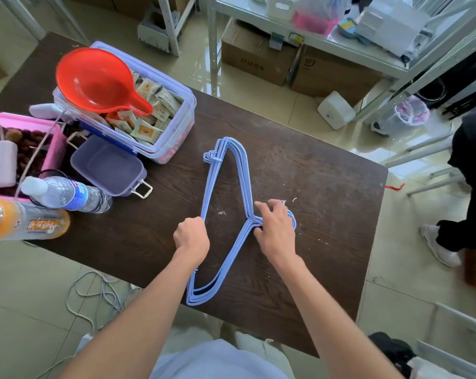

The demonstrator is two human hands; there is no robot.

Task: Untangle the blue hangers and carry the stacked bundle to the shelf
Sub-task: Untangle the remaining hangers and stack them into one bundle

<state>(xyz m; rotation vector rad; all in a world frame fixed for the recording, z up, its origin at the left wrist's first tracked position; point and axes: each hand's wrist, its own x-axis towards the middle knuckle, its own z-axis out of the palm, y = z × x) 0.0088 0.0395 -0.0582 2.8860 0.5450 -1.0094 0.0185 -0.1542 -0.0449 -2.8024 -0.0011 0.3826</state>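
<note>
Several light blue wire hangers (pixel 242 170) lie stacked in one aligned bundle on the dark wooden table (pixel 327 192), their hooks pointing right. My left hand (pixel 191 237) grips the long bottom bar of the bundle at its left side. My right hand (pixel 275 228) covers the necks and hooks, its fingers curled around them where the shoulders meet. The hooks peek out just right of that hand. A metal shelf (pixel 313 36) stands beyond the table at the back right.
On the table's left sit a clear box of snack packets with a red scoop (pixel 94 83), a small purple container (pixel 108 165), a pink basket (pixel 50 143) and two bottles (pixel 67 195). Cardboard boxes stand under the shelf. A person stands at the right edge (pixel 466 187). Cords lie on the floor.
</note>
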